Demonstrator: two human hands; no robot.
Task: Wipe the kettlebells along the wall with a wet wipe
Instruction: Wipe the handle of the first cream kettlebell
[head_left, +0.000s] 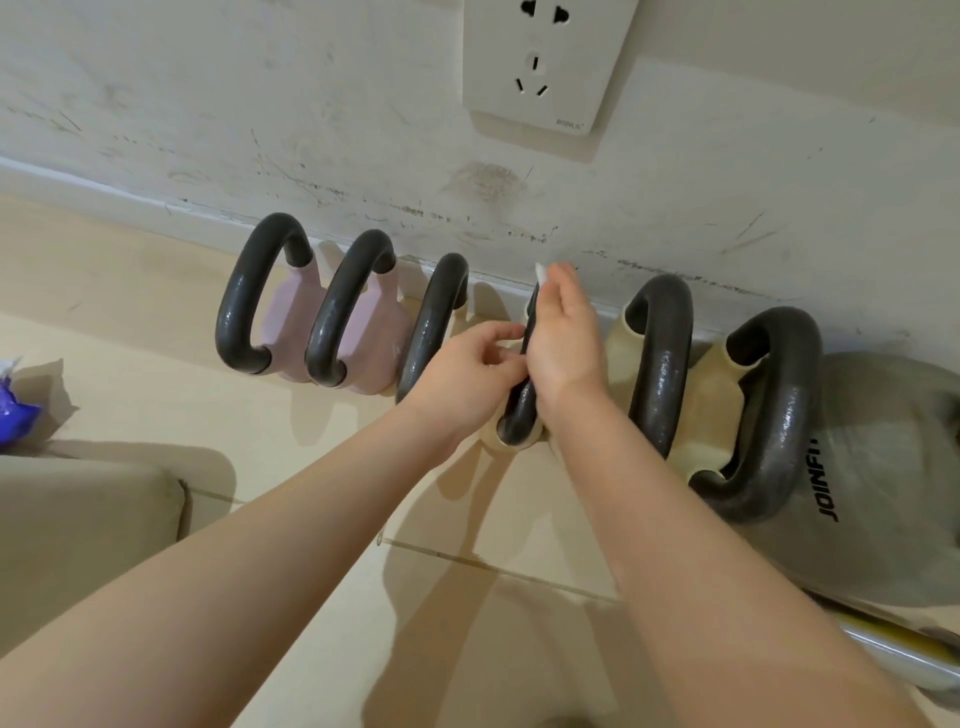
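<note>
Dark grey, slightly glossy metal forms the handle (521, 415) that both hands work on: it loops up from a cream kettlebell (491, 439) standing on the pale floor (130, 322) against the scuffed white wall (260, 130). The right hand (563, 343) is curled round the upper stretch of this handle, with a scrap of white wet wipe (540, 273) showing above its fingertips. The left hand (467, 374) sits just beside it on the left, fingers bent and touching the same handle; whether it truly grips the bar is hard to tell. Left of the grip stand another dark handle (431, 322) and, beyond it, two pink kettlebells (332, 332) with matching dark loops. Right of the grip are two more cream kettlebells (711, 384) and a larger grey one (883, 467) printed with black lettering. Above the grip, a white socket (545, 62) is set in the wall. Far left of the grip lies a purple packet (13, 410).
</note>
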